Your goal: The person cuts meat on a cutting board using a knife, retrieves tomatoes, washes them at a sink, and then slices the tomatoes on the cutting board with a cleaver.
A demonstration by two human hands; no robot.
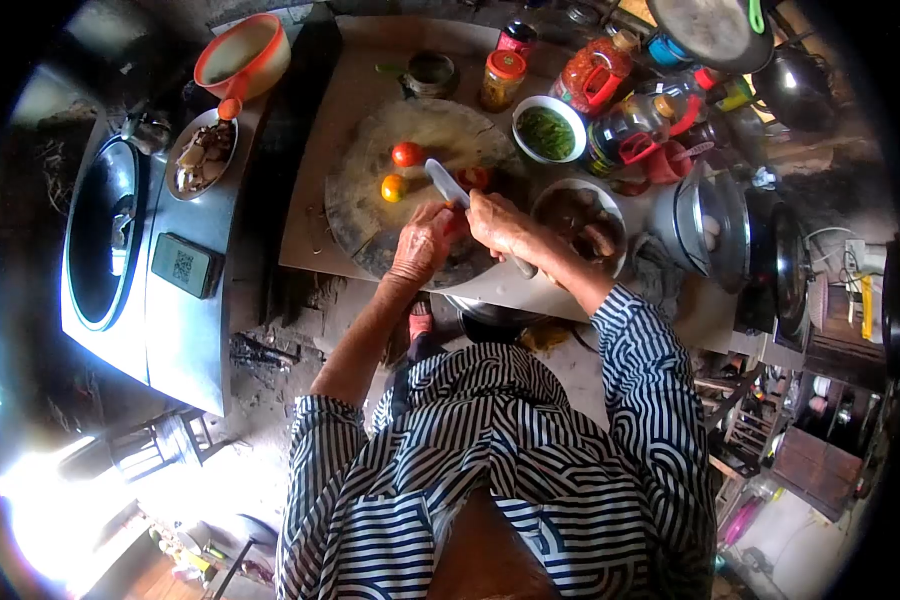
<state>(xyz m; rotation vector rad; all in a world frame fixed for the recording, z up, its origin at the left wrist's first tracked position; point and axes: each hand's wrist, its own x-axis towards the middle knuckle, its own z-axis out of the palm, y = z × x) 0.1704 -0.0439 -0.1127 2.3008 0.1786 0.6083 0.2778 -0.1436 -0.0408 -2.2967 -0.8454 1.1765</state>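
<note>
A knife [446, 184] is in my right hand [500, 222], its blade pointing up and left over the round wooden board [360, 215]. My left hand [425, 238] is closed on a red piece of tomato [456, 222], close beside the blade. On the board lie a whole red tomato [407, 154] and, below it, an orange-yellow tomato [394, 188]. Cut red tomato [475, 178] rests just right of the blade, partly hidden by it. A bowl with dark contents [582, 225] stands right of my right hand, partly behind my forearm.
A bowl of chopped greens [548, 130], a red-lidded jar [502, 80] and several bottles stand beyond the board. A pot with eggs [710, 225] is at right. Left, a metal stove top [185, 330] holds a plate of food [202, 155], a colander [242, 60] and a wok [105, 235].
</note>
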